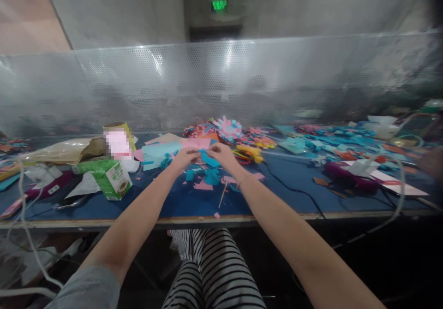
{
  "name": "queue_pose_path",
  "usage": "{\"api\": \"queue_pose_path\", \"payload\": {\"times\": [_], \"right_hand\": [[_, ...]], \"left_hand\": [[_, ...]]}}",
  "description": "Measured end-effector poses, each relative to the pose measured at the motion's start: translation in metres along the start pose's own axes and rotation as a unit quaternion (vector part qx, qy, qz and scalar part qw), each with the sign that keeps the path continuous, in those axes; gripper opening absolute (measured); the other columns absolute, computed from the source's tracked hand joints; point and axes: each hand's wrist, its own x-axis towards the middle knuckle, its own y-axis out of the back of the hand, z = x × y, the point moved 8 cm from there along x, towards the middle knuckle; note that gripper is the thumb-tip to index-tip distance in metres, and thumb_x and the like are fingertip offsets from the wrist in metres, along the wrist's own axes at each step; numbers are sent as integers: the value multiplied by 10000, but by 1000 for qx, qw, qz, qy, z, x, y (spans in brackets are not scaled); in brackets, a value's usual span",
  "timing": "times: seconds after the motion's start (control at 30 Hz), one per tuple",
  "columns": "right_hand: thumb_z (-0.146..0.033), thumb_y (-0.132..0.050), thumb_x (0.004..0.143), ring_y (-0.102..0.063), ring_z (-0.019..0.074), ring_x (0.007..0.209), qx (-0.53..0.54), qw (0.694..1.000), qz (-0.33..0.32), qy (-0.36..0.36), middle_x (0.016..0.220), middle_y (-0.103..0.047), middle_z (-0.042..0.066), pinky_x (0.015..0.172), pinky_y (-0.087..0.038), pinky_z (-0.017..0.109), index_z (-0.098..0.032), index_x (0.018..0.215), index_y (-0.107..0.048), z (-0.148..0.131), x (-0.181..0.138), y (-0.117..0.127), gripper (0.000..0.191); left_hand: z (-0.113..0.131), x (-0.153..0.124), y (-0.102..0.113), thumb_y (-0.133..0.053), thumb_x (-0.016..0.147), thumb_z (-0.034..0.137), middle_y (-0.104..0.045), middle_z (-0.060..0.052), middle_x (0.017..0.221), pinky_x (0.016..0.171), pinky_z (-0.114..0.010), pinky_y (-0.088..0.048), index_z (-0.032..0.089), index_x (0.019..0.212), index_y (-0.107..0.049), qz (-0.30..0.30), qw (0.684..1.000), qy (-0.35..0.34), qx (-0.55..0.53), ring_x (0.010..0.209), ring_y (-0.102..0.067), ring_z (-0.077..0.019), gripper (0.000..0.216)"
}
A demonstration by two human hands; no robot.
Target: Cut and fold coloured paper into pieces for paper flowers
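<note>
Holding a small bright-blue paper piece (209, 159) up between both hands, just above the bench (194, 205) and near the middle of the view. Gripping its left end with the fingertips of the left hand (187, 156), drawn close together in a narrow pinch; gripping its upper right part with the right hand (220, 154), likewise narrowed at the tips. Lying, then, in the short gap between the two hands — touching both, and hanging a little below the right fingertips. Cannot tell the exact fold of the paper, given the blur and the small size.

Just under the hands, teal scraps (212, 177) and a pink scrap (203, 186), with a thin stick (222, 195) nearer the bench's front edge. Left of the left hand, a pale-blue sheet (157, 155) on the bench; farther left, a green box (116, 180). Right of the right hand, a yellow tool (251, 152) with a black cord (294, 189). Beyond the hands, a pink, white and blue paper flower (229, 129) among colourful cuttings — and, behind everything on the bench, a perforated screen (207, 67).
</note>
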Motion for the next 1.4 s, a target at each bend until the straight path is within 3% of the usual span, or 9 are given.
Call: {"api": "queue_pose_path", "payload": {"times": [0.47, 0.93, 1.4], "right_hand": [[-234, -568, 593, -508, 112, 517, -29, 999, 3, -20, 529, -546, -8, 561, -413, 257, -155, 596, -529, -2, -2, 3, 89], [-273, -545, 607, -479, 103, 530, -45, 999, 16, 23, 571, -527, -9, 550, -392, 243, -160, 617, -513, -5, -2, 4, 119], [-306, -518, 640, -440, 101, 518, -88, 995, 29, 46, 536, -488, -20, 527, -358, 232, -175, 604, -473, -7, -3, 3, 143]], "left_hand": [[3, 3, -2, -689, 530, 231, -553, 16, 528, 546, -230, -389, 118, 668, -607, -31, 997, -42, 54, 489, -479, -72, 196], [12, 1, -3, -623, 612, 257, -580, 6, 566, 502, -224, -399, 134, 767, -607, -32, 980, -79, 181, 507, -517, -100, 199], [13, -1, -9, -657, 582, 270, -594, 1, 600, 489, -215, -411, 151, 754, -612, -39, 981, -103, 163, 488, -496, -86, 214]]}}
